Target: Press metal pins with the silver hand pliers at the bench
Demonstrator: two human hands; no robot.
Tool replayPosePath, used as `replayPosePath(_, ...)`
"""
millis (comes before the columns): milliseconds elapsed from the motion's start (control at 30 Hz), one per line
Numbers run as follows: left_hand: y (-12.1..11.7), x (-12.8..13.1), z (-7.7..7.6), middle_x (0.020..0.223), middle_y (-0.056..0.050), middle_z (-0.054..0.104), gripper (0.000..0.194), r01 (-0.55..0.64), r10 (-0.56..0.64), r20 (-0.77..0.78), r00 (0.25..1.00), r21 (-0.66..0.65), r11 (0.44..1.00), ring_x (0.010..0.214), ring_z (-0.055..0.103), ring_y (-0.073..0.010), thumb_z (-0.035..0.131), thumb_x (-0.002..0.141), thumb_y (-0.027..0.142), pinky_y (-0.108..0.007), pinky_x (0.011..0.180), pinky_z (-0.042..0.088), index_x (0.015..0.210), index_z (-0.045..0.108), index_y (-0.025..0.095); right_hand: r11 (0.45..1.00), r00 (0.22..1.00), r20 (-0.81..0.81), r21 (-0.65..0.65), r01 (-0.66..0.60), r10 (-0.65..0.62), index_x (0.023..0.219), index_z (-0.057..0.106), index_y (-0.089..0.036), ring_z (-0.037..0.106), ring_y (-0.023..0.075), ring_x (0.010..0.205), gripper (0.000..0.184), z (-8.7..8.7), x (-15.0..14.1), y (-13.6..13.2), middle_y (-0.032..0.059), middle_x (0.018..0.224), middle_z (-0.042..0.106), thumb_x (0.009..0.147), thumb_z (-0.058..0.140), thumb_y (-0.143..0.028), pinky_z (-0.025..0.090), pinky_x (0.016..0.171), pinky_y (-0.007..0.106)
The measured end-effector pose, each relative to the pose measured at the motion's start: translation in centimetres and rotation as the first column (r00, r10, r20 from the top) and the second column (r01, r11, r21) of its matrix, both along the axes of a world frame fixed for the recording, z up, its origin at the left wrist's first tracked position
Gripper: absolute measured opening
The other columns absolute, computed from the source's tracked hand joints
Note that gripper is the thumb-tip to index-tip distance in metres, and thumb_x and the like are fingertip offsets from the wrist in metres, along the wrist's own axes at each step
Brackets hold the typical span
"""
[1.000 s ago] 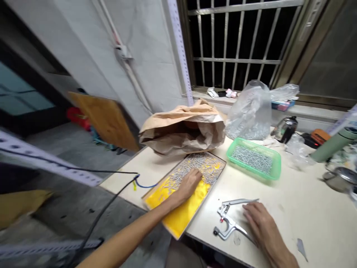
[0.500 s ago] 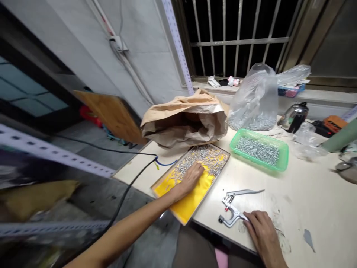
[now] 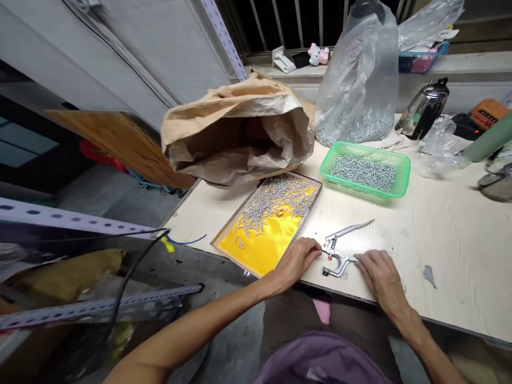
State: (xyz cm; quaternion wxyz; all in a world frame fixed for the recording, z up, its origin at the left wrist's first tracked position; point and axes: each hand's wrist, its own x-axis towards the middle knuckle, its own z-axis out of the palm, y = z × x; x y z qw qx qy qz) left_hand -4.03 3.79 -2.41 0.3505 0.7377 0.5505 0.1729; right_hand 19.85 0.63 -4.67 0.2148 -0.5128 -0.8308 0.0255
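Note:
A pair of silver snap-setting pliers, with a C-shaped jaw and a long raised lever, lies near the table's front edge. My right hand pinches the end of its lower handle. On the other side, my left hand is closed in a pinch right beside the pliers' head; what its fingertips hold is too small to name. To the left of the pliers, a shallow tray with a yellow bottom bears many small silver metal pins, heaped toward its far end.
A green plastic basket of similar metal pieces stands behind the pliers. Further back are an open brown paper bag, a clear plastic bag and a metal-and-glass pot. A grey scrap lies at right.
My left hand has left the pins in the tray and moved right to the pliers' head. My right hand stays on the handle. The camera view has shifted downward.

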Motion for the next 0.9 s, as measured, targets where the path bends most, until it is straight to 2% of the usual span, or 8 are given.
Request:
replayPosePath(167, -0.4, -0.1, -1.9, 0.079, -0.004, 0.062, 0.013, 0.134, -0.11, -0.24, 0.965, 0.088, 0.987, 0.08, 0.056, -0.0171, 0.051, 0.087, 0.018, -0.027, 0.07, 0.043, 0.078, 0.061, 0.016, 1.0, 1.0, -0.006, -0.009, 0.013, -0.013, 0.095, 0.064, -0.017, 0.046, 0.0193, 0.076, 0.021, 0.0, 0.1, -0.2, 0.0068, 0.081, 0.059, 0.093, 0.044, -0.021, 0.041, 0.067, 0.032)
replayPosePath(433, -0.8, 0.0, -0.9, 0.088, -0.008, 0.06, 0.018, 0.218, -0.158, -0.484, 0.86, 0.069, 0.973, 0.088, 0.053, -0.0215, 0.044, 0.091, 0.018, -0.032, 0.075, 0.044, 0.085, 0.06, 0.015, 0.999, 1.0, 0.005, -0.033, 0.015, -0.015, 0.094, 0.065, -0.017, 0.045, 0.0192, 0.076, 0.022, -0.2, 0.1, -0.2, 0.0068, 0.081, 0.058, 0.093, 0.043, -0.022, 0.038, 0.069, 0.032)
replayPosePath(567, -1.2, 0.2, -0.4, 0.092, -0.01, 0.061, 0.021, 0.254, -0.202, -0.46, 0.865, 0.053, 0.966, 0.091, 0.053, -0.0229, 0.04, 0.087, 0.008, -0.034, 0.078, 0.044, 0.085, 0.06, 0.015, 0.999, 1.0, 0.015, -0.032, 0.009, -0.008, 0.092, 0.065, -0.017, 0.044, 0.0191, 0.075, 0.02, -0.2, 0.2, -0.1, 0.0064, 0.079, 0.057, 0.092, 0.045, -0.021, 0.037, 0.069, 0.031)
replayPosePath(633, -1.0, 0.4, -0.3, 0.088, -0.009, 0.062, 0.017, 0.15, -0.136, -0.309, 0.941, 0.021, 0.988, 0.087, 0.055, -0.021, 0.045, 0.086, 0.011, -0.032, 0.077, 0.045, 0.082, 0.061, 0.015, 0.999, 1.0, 0.016, -0.036, 0.013, -0.012, 0.092, 0.065, -0.017, 0.044, 0.0191, 0.075, 0.019, -0.2, 0.2, -0.1, 0.0063, 0.079, 0.057, 0.092, 0.046, -0.021, 0.037, 0.068, 0.031)
replayPosePath(700, -0.6, 0.9, -0.3, 0.077, -0.004, 0.062, 0.013, -0.038, 0.024, -0.105, 0.994, -0.135, 0.99, 0.074, 0.057, -0.0165, 0.051, 0.084, 0.019, -0.027, 0.069, 0.046, 0.08, 0.062, 0.015, 0.999, 1.0, 0.017, -0.039, 0.02, -0.019, 0.094, 0.065, -0.017, 0.044, 0.0191, 0.075, 0.019, -0.3, 0.1, -0.1, 0.0062, 0.079, 0.058, 0.092, 0.046, -0.02, 0.036, 0.068, 0.031)
replayPosePath(733, -0.4, 1.2, -0.3, 0.07, -0.002, 0.061, 0.013, -0.128, 0.126, -0.025, 0.992, -0.252, 0.959, 0.065, 0.056, -0.014, 0.053, 0.083, 0.023, -0.025, 0.062, 0.046, 0.08, 0.063, 0.015, 0.999, 1.0, 0.018, -0.038, 0.024, -0.023, 0.094, 0.065, -0.017, 0.044, 0.019, 0.075, 0.018, -0.3, 0.1, -0.2, 0.0061, 0.08, 0.058, 0.092, 0.047, -0.02, 0.036, 0.068, 0.031)
replayPosePath(800, -0.1, 1.8, -0.3, 0.059, 0.002, 0.055, 0.015, -0.246, 0.304, 0.052, 0.951, -0.468, 0.849, 0.051, 0.049, -0.0097, 0.058, 0.079, 0.028, -0.02, 0.05, 0.042, 0.079, 0.063, 0.014, 0.999, 0.999, 0.019, -0.03, 0.033, -0.032, 0.094, 0.065, -0.017, 0.043, 0.0187, 0.074, 0.018, -0.5, -0.1, -0.2, 0.006, 0.08, 0.058, 0.091, 0.047, -0.02, 0.036, 0.067, 0.031)
replayPosePath(900, -0.2, 2.8, 0.0, 0.049, 0.007, 0.046, 0.02, -0.322, 0.453, 0.074, 0.889, -0.602, 0.731, 0.04, 0.037, -0.0051, 0.063, 0.074, 0.032, -0.017, 0.038, 0.03, 0.075, 0.061, 0.012, 0.999, 0.998, 0.025, -0.018, 0.051, -0.05, 0.094, 0.065, -0.017, 0.043, 0.0186, 0.074, 0.017, -0.7, -0.2, -0.3, 0.0059, 0.079, 0.057, 0.091, 0.048, -0.019, 0.035, 0.067, 0.031)
